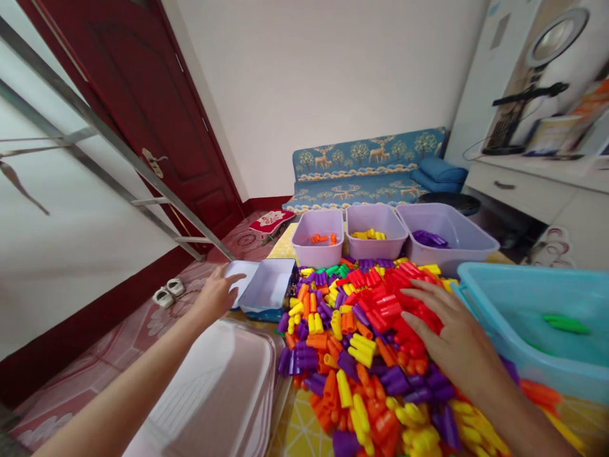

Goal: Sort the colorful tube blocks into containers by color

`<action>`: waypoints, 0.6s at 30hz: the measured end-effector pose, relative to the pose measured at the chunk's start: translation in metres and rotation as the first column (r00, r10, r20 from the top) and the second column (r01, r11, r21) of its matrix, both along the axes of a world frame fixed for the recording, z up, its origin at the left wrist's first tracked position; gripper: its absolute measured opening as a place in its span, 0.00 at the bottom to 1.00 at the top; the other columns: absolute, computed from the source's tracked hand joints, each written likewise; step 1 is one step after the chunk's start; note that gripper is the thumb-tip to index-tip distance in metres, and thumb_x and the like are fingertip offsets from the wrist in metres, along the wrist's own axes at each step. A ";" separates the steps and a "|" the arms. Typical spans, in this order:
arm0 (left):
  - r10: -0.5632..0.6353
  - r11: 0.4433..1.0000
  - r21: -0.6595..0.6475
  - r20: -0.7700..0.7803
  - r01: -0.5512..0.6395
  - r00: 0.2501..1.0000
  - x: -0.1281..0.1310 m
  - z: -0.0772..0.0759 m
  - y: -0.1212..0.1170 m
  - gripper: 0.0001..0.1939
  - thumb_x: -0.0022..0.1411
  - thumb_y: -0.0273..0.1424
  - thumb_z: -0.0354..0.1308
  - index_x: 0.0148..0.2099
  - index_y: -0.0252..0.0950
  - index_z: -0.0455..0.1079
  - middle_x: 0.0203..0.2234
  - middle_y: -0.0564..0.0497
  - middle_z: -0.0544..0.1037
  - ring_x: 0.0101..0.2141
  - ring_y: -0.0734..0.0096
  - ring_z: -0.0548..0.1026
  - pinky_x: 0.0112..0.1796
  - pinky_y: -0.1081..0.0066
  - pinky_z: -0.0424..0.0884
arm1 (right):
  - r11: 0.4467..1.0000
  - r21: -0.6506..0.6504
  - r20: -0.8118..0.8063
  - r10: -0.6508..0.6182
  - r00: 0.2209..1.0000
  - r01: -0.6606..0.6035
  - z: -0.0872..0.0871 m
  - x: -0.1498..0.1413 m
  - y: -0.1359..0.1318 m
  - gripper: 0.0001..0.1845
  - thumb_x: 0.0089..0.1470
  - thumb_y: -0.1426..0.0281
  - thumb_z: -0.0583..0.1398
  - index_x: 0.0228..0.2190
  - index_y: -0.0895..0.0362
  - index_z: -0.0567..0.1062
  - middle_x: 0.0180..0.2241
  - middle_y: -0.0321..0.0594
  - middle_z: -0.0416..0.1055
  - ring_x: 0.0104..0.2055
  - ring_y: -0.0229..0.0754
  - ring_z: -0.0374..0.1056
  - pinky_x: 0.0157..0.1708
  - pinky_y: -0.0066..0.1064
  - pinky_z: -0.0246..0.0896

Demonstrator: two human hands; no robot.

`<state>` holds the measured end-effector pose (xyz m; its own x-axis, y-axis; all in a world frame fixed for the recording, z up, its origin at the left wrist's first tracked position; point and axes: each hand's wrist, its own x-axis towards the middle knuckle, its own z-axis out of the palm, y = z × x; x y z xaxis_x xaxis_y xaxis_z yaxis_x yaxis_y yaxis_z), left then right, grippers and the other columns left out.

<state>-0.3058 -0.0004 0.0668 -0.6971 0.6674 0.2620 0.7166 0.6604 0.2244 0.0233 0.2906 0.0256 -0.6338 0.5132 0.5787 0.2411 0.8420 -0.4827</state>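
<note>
My left hand (217,297) is at the near-left edge of an open box (273,285) with a pale inside and dark blue outside. Its thumb and fingers are apart, and whether they touch the box I cannot tell. My right hand (450,330), fingers spread, is over a cluster of red plastic toy pieces (385,304), which look like joined tubes. Around them lies a large heap of similar pieces in purple (304,358), yellow (361,349), orange (328,387) and green (337,271).
Behind the heap stand lilac bins holding orange (318,254), yellow (375,244) and purple pieces (447,244). A turquoise tub (533,285) with green pieces is at right. A pale lid (214,387) lies front left. Beyond are a patterned sofa (361,165) and a metal ladder (114,152).
</note>
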 end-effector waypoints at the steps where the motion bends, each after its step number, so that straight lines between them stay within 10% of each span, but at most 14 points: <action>1: -0.084 0.996 0.012 -0.005 0.084 0.996 0.015 0.004 0.014 0.19 0.57 0.30 0.54 0.51 0.35 0.73 0.56 0.42 0.69 0.56 0.50 0.66 0.58 0.54 0.61 | 0.999 0.036 0.029 -0.028 0.999 0.027 0.000 0.002 0.006 0.21 0.56 0.59 0.55 0.46 0.57 0.75 0.54 0.50 0.69 0.58 0.54 0.62 0.59 0.51 0.55; 5: -0.563 0.824 0.148 0.105 0.547 0.820 0.087 0.014 0.077 0.22 0.63 0.34 0.52 0.60 0.40 0.65 0.57 0.43 0.68 0.57 0.58 0.67 0.58 0.59 0.62 | 0.994 0.080 0.222 -0.087 0.971 0.071 0.000 0.008 0.020 0.29 0.55 0.57 0.55 0.52 0.62 0.70 0.54 0.55 0.68 0.58 0.57 0.62 0.57 0.50 0.58; 9: -0.758 0.652 0.154 0.174 0.743 0.629 0.137 0.001 0.138 0.30 0.61 0.40 0.58 0.63 0.41 0.60 0.63 0.41 0.60 0.62 0.55 0.59 0.59 0.57 0.59 | 0.994 0.100 0.376 -0.086 0.923 0.053 0.001 -0.006 0.016 0.30 0.55 0.58 0.57 0.54 0.64 0.69 0.52 0.58 0.70 0.56 0.61 0.64 0.53 0.52 0.59; 15: -0.725 0.678 0.110 0.264 0.727 0.636 0.145 -0.027 0.197 0.56 0.44 0.51 0.68 0.68 0.34 0.48 0.63 0.32 0.57 0.62 0.42 0.56 0.57 0.48 0.60 | 0.985 -0.170 0.343 0.090 0.935 -0.033 0.001 -0.046 0.004 0.26 0.52 0.68 0.59 0.52 0.65 0.70 0.51 0.56 0.71 0.55 0.54 0.66 0.52 0.45 0.61; 18: -0.742 0.662 0.139 0.253 0.736 0.620 0.140 -0.020 0.186 0.45 0.52 0.45 0.65 0.67 0.39 0.53 0.57 0.39 0.66 0.57 0.51 0.66 0.55 0.55 0.65 | 0.937 -0.317 0.233 0.230 0.945 -0.149 0.005 -0.038 0.002 0.24 0.53 0.69 0.58 0.52 0.61 0.70 0.52 0.51 0.71 0.54 0.49 0.67 0.54 0.43 0.61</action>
<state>-0.1662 0.1860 0.0472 -0.0119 0.9859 0.1669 0.8697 -0.0721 0.4883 -0.0148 0.2925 0.0303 -0.8441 0.4884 0.2214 0.2425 0.7160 -0.6546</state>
